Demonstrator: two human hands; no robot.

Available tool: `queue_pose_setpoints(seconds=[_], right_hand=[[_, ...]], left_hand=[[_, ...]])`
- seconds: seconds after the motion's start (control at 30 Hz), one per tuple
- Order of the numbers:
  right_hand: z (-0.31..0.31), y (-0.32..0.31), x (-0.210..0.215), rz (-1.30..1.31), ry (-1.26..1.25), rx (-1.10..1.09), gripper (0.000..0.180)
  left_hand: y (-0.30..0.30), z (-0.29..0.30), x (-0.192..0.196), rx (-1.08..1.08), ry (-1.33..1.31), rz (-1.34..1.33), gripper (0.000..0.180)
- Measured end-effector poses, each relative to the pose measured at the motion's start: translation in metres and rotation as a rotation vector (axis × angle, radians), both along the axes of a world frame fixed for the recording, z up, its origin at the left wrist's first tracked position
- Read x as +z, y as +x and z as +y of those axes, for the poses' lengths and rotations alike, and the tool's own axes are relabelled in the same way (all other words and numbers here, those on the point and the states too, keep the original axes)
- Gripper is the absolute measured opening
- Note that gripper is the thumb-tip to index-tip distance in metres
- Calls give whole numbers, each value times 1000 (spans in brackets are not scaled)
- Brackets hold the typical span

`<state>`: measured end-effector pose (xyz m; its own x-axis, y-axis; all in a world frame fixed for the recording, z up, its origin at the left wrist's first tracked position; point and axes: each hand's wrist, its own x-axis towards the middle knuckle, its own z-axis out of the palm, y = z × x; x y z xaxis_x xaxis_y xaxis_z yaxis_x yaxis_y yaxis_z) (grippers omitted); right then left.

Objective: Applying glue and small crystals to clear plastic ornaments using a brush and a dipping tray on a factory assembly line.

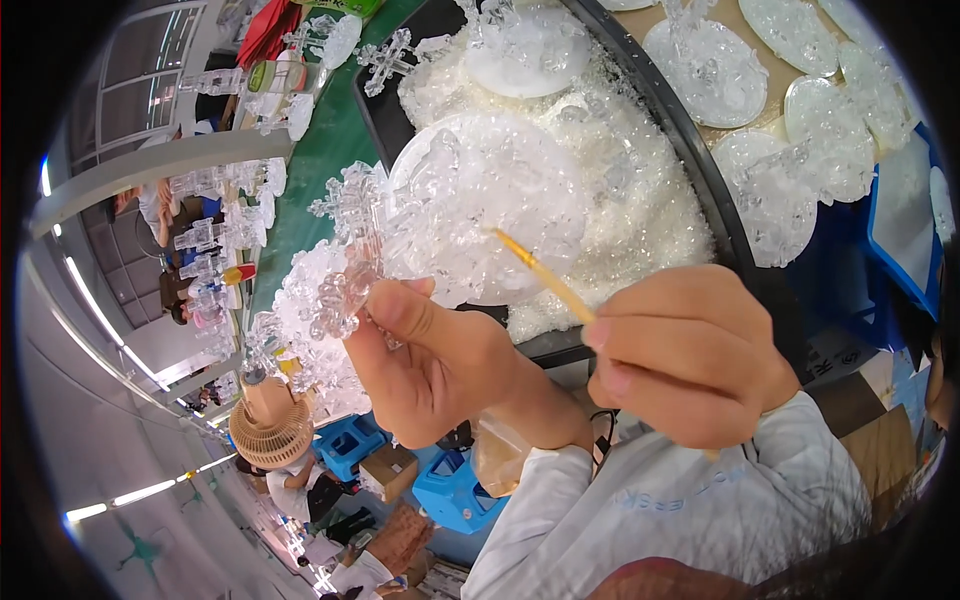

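Left hand (440, 360): closed in a pinch, thumb uppermost, remaining fingers curled beneath; wrist bent, forearm entering from the lower right; gripping a clear ornament (350, 285) of faceted, cross-like form, located left of the tray, beside a white disc (540, 165); whether ornament and disc are joined cannot be told. Right hand (690, 350): closed, back of the hand upward, fingers folded in a row, thumb side toward the left hand; gripping one slim brush (550, 280), pale handle, golden lower part, slanted up and to the left, tip over the disc; contact at the tip cannot be told. Sleeves: two, pale grey, the right sleeve (815, 450) pushed back to the wrist. Tray (690, 150): black, raised rim, holding white glittering granules (645, 200) with the disc above them. Surface (320, 160): green, left of the tray. Further discs (705, 75): several, white, round, bearing clear pieces, beyond the tray's right edge. Fan (270, 430): one, beige, lower left.
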<state>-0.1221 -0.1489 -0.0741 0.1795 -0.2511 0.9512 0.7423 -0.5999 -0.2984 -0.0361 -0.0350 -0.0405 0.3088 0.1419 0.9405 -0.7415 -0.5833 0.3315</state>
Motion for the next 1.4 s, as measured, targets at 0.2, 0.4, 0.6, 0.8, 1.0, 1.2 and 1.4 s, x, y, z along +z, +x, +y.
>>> queue_pose_setpoints(seconds=[0.2,0.4,0.6,0.8,1.0,1.2,1.4], right_hand=[[2,-1,1,99,71,142,16],[4,-2,1,101,134,93,17],[3,-2,0,150,151,107,18],[7,-4,-1,101,163,121,17],[5,-8,-1,203,127,231,34],[-11,-14,-3,121,85,341,33],[-50,-30,23,202,-295,65,20]], left_hand=[[0,2,-1,59,14,47,34],[1,2,-2,0,13,-2,32],[7,10,-9,0,82,-54,25],[6,15,-8,-29,89,-89,25],[8,14,-7,-25,113,-133,25],[3,13,-7,-25,61,-121,24],[-7,17,-3,8,124,30,26]])
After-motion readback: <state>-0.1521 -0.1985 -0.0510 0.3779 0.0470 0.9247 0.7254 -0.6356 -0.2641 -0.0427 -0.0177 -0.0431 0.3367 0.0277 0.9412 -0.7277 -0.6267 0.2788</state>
